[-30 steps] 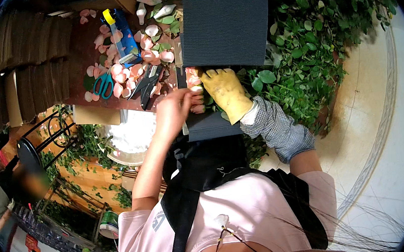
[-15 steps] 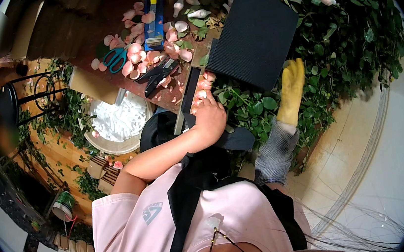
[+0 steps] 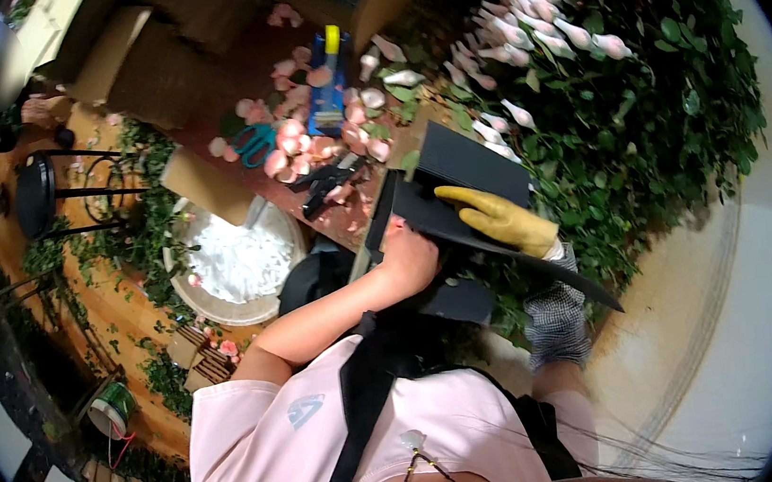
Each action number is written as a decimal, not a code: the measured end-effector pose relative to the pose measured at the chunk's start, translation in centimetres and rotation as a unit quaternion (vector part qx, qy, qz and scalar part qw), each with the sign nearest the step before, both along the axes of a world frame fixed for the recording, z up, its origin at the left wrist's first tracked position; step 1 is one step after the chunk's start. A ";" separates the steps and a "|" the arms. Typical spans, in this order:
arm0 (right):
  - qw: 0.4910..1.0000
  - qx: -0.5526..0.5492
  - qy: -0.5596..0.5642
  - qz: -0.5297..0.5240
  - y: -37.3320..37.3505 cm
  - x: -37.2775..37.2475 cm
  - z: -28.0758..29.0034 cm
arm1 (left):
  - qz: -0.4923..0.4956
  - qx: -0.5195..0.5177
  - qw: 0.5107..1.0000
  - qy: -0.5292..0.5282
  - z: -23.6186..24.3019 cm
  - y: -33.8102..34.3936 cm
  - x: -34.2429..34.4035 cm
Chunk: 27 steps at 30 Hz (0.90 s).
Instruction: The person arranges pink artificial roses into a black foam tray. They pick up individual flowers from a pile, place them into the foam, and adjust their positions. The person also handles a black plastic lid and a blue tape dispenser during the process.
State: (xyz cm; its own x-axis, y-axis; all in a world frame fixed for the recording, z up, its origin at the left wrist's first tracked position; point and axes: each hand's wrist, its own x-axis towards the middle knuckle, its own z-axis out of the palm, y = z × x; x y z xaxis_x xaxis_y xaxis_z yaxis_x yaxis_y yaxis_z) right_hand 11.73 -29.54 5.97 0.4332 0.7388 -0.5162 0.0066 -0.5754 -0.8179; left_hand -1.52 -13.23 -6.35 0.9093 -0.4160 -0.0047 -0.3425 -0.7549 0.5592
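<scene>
A black ribbed sheet (image 3: pixel 460 221) is bent over toward me above a bed of green leaves. My right hand (image 3: pixel 508 225), in a yellow glove, lies on it with fingers stretched out. At the sheet's left edge my bare left hand (image 3: pixel 410 257) is closed, its fingers curled; what they hold is hidden. A bit of pink, maybe a rose head (image 3: pixel 396 225), shows at its fingertips. Beyond the fold stands another black ribbed panel (image 3: pixel 472 160). Just left of my left hand runs a narrow frame with a dark strip (image 3: pixel 386 205).
Wrapped pink rosebuds on leafy stems (image 3: pixel 562 30) fill the right. On the table lie loose petals (image 3: pixel 294 142), teal scissors (image 3: pixel 254 145), a blue tape dispenser (image 3: pixel 327 86) and a black stapler (image 3: pixel 332 185). A basin of white pieces (image 3: pixel 240 258) and a stool (image 3: pixel 36 195) are at left.
The black sheet has come down from upright and folded toward me over the roses. My right glove has moved left onto it. My left fingers have curled up. The whole view has shifted.
</scene>
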 end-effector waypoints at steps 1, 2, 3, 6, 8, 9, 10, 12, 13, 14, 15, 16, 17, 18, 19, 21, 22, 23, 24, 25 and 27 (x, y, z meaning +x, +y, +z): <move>1.000 -0.017 -0.016 0.006 0.1 -0.4 -1.5 | -0.005 -0.109 0.992 -0.069 -0.5 1.4 -0.2; 0.999 -0.027 -0.032 0.012 -0.1 -0.8 -3.9 | -0.063 -0.098 0.992 0.045 1.0 4.4 0.4; 0.983 -0.020 -0.162 0.080 -1.0 -1.1 -6.5 | -0.113 -0.089 0.977 0.160 4.5 7.9 1.6; 0.926 -0.111 -0.313 0.180 -0.1 -4.4 -7.0 | -0.002 -0.017 0.983 0.183 8.9 18.1 1.9; 0.857 -0.219 -0.433 0.171 1.5 -8.1 -7.3 | 0.193 0.145 0.955 0.173 15.6 24.1 4.1; 0.845 -0.230 -0.460 0.148 1.4 -9.0 -8.5 | 0.285 0.110 0.950 -0.066 15.9 27.8 4.3; 0.845 -0.222 -0.464 0.147 1.8 -8.8 -8.5 | 0.363 0.120 0.909 -0.168 16.9 31.0 5.5; 0.846 -0.217 -0.465 0.142 1.7 -8.9 -8.3 | 0.418 0.202 0.836 -0.294 16.7 36.7 7.9; 0.852 -0.208 -0.461 0.136 1.7 -8.9 -8.3 | 0.434 0.247 0.818 -0.284 15.5 38.7 8.6; 0.852 -0.208 -0.460 0.136 1.6 -8.9 -8.4 | 0.450 0.287 0.799 -0.278 13.5 40.5 9.5; 0.853 -0.209 -0.459 0.135 1.4 -8.9 -8.7 | 0.465 0.324 0.778 -0.270 11.8 41.4 10.1; 0.853 -0.213 -0.458 0.130 1.3 -8.8 -8.7 | 0.475 0.351 0.784 -0.191 10.8 41.6 10.9; 0.857 -0.212 -0.453 0.124 1.2 -8.8 -8.6 | 0.468 0.395 0.766 -0.198 10.4 41.0 11.4; 0.861 -0.205 -0.448 0.121 1.2 -8.8 -8.3 | 0.462 0.441 0.742 -0.204 10.3 40.3 11.3; 0.866 -0.198 -0.444 0.118 1.3 -8.7 -8.1 | 0.467 0.470 0.704 -0.256 10.0 40.0 11.4; 0.867 -0.189 -0.448 0.108 1.2 -8.8 -7.8 | 0.453 0.487 0.696 -0.272 10.6 39.3 11.6; 0.867 -0.184 -0.451 0.104 1.2 -8.8 -7.7 | 0.446 0.495 0.691 -0.279 10.9 39.1 11.6; 0.868 -0.184 -0.449 0.101 1.1 -9.0 -7.7 | 0.437 0.499 0.682 -0.308 11.0 39.0 11.6; 0.870 -0.184 -0.448 0.099 1.1 -9.1 -7.6 | 0.443 0.488 0.700 -0.274 11.5 38.7 11.5; 0.871 -0.183 -0.446 0.095 1.0 -9.0 -7.6 | 0.447 0.469 0.704 -0.291 11.4 38.6 11.4; 0.866 -0.189 -0.452 0.100 0.7 -9.1 -8.0 | 0.438 0.431 0.708 -0.348 11.6 38.0 11.2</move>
